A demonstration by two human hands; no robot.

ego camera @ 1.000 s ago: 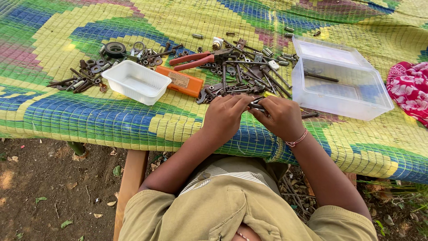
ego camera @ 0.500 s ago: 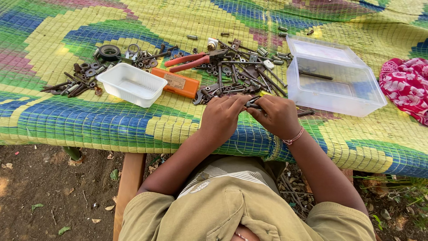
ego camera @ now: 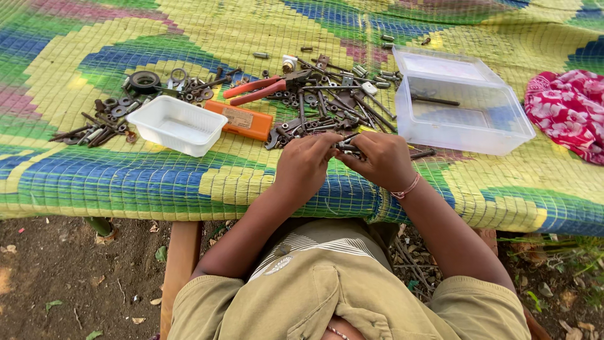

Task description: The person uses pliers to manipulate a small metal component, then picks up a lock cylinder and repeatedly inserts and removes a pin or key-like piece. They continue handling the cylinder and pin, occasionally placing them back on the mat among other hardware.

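My left hand [ego camera: 305,167] and my right hand [ego camera: 377,160] meet over the near edge of a woven mat [ego camera: 113,182], both pinching a small dark metal part [ego camera: 347,147] between their fingertips. Just beyond the hands lies a heap of bolts, nuts and other rusty hardware [ego camera: 327,104]. Red-handled pliers [ego camera: 264,88] rest at the heap's left side. What the part is exactly, I cannot tell.
A white plastic tray [ego camera: 177,124] sits left of the hands, with an orange flat box [ego camera: 242,119] beside it. More rusty pieces and rings [ego camera: 107,116] lie further left. A clear plastic box [ego camera: 462,104] stands at the right, a red patterned cloth [ego camera: 569,107] beyond it. Bare earth lies below.
Both hands stay together on the small part, shifting only slightly; the view has drifted a little.
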